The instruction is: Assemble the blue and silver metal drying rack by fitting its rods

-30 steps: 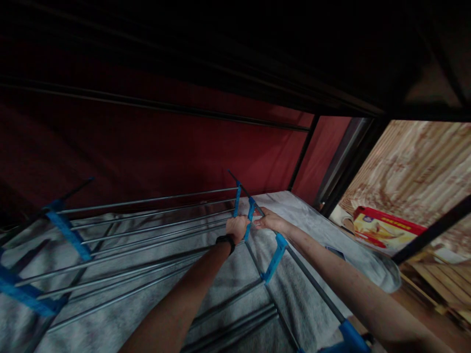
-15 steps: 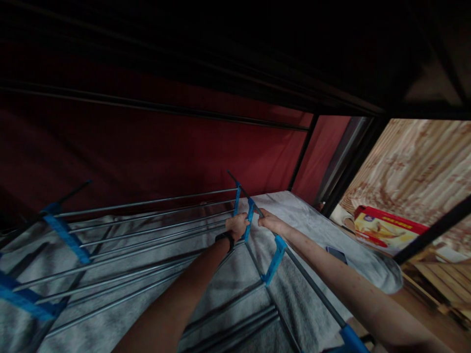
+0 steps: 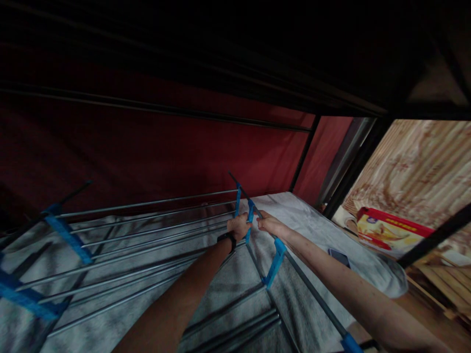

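Observation:
A rack of grey metal bars (image 3: 147, 251) with blue plastic brackets lies on a grey blanket (image 3: 294, 211). My left hand (image 3: 238, 227), with a black band at its wrist, is closed on a blue bracket (image 3: 250, 215) near the rack's far right end. Just right of it, my right hand (image 3: 268, 222) has its fingers closed round the long side pole (image 3: 312, 284) beside the same bracket. Another blue bracket (image 3: 275, 262) sits on that pole nearer to me. More blue brackets (image 3: 69, 238) hold the bars' left ends.
Dark metal bed-frame posts (image 3: 358, 164) stand at the right, with a red curtain (image 3: 165, 152) behind. A phone (image 3: 338, 257) lies on the blanket right of my right forearm. Beyond the bed's edge is a red and yellow box (image 3: 392, 230).
Both hands keep their hold at nearly the same spot on the rack. The view has shifted very slightly, so the phone and box appear a little farther right.

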Motion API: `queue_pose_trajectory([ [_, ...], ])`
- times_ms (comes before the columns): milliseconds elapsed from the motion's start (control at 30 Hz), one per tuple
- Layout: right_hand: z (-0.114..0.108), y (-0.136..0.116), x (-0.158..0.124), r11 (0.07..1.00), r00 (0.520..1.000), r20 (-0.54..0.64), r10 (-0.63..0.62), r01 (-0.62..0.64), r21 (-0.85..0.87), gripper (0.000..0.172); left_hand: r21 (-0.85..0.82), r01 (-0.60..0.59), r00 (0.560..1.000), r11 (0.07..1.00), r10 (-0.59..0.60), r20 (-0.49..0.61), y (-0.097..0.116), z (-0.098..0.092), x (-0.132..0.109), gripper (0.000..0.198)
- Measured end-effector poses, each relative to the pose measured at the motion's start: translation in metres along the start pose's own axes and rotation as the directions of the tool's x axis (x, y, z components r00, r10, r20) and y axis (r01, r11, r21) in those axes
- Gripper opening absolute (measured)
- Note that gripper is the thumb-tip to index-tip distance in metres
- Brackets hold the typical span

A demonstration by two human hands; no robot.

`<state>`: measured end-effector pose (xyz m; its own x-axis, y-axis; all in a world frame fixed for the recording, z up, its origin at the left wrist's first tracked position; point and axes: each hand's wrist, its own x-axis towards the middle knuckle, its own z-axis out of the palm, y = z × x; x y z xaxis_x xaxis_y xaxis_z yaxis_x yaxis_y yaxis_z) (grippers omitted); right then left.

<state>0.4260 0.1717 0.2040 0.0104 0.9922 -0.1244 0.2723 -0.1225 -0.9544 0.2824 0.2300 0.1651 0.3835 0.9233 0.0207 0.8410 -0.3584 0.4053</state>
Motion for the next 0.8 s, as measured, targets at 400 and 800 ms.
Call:
queue_pose_trajectory([
  [400,-0.004,0.002,-0.009,0.999,0.999,-0.008,0.039,-0.039,0.029,0.067,-0.045,-0.12,0.988,0.992,0.115,-0.102,0.008,-0.021,-0.025,0.036],
  [800,-0.01,-0.005,-0.008,0.977,0.995,-0.101,-0.015,-0.007,-0.215,0.067,-0.126,-0.045,0.987,0.991,0.025,-0.161,-0.137,0.035,-0.194,0.033],
])
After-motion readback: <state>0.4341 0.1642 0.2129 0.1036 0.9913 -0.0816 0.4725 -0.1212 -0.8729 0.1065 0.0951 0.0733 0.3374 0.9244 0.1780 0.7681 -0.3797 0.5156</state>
